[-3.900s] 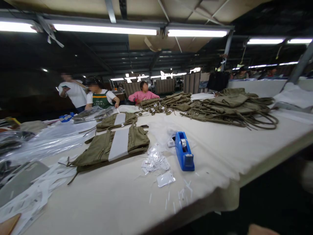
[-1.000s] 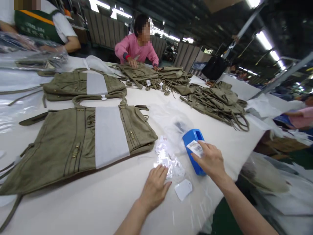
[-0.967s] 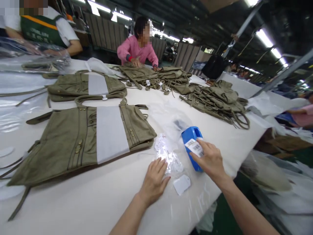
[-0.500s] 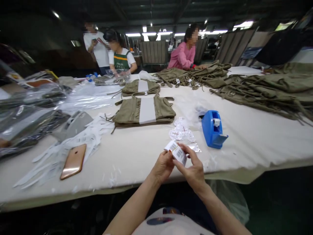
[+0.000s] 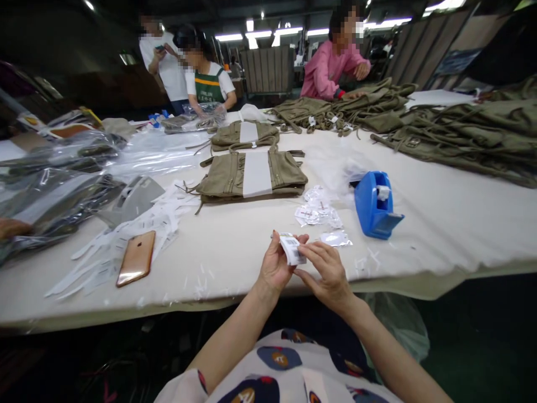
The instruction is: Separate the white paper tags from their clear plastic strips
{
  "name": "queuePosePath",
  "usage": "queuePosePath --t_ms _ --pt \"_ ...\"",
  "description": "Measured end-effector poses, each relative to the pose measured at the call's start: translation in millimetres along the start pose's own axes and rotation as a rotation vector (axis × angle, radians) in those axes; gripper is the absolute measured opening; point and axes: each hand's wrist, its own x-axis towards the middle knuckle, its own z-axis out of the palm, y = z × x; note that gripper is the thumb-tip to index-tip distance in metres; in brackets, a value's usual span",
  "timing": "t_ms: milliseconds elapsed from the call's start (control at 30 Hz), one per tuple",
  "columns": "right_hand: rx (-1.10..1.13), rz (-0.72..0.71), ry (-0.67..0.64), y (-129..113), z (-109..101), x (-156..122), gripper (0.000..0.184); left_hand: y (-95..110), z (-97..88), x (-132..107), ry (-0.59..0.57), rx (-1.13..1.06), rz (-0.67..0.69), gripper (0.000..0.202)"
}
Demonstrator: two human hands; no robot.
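Above the near edge of the table, my left hand (image 5: 273,267) grips a small stack of white barcode labels (image 5: 292,249) between thumb and fingers. From the right side my right hand (image 5: 325,271) holds the same labels, its fingertips on their edge. Just beyond the hands lie a pile of small white printed tags (image 5: 316,207) and a clear plastic packet (image 5: 335,238). A blue tape dispenser (image 5: 371,207) stands to their right. Further off, a folded olive-green garment (image 5: 218,176) with a white paper band (image 5: 257,174) lies flat.
At left, a gold phone (image 5: 136,258) rests on white paper strips (image 5: 168,221) near a grey dispenser (image 5: 138,196). Plastic-bagged garments (image 5: 67,207) lie beyond. Olive garments (image 5: 470,137) are heaped at right. Several people stand across the table (image 5: 247,246); a co-worker's hand (image 5: 14,228) shows at far left.
Both hands have turned the labels more upright, and the right fingers have shifted along their edge. The view has tilted down slightly. Across the table, the person in pink has raised one hand.
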Motion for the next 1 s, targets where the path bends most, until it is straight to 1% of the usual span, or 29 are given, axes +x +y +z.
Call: queuePosePath --t_ms 200,333,467,600,700,767,867,933,1000 --pt "0.013 -0.052 -0.062 2.1 8.6 7.2 0.034 3.2 -14.6 2.6 0.038 -0.051 0.02 0.035" --pt "0.055 -0.021 -0.114 2.6 12.0 10.7 0.029 7.9 -23.7 3.0 0.051 -0.039 0.052 0.035" --pt "0.094 0.003 -0.12 1.2 16.7 12.2 0.031 11.1 -28.3 2.1 0.024 -0.012 0.039 0.038" --pt "0.124 -0.012 -0.056 -2.6 20.9 11.9 0.039 13.5 -28.1 -0.2 0.04 -0.04 0.031 0.036" --pt "0.119 -0.082 -0.012 -3.9 22.8 11.0 0.045 15.3 -27.5 -1.7 0.053 -0.085 0.023 0.032" --pt "0.096 -0.169 -0.013 -3.6 23.7 10.6 0.042 16.2 -28.5 -2.1 0.043 -0.088 -0.001 0.034" --pt "0.057 -0.262 -0.068 -3.5 24.6 10.7 0.034 16.5 -32.1 -1.9 0.005 -0.051 -0.045 0.04" --pt "0.056 -0.257 -0.105 -4.9 24.6 11.6 0.034 16.2 -35.0 -1.5 -0.005 -0.044 -0.044 0.039" --pt "0.071 -0.218 -0.14 -7.0 24.1 12.8 0.037 15.5 -37.0 -1.1 0.004 -0.056 -0.027 0.035"
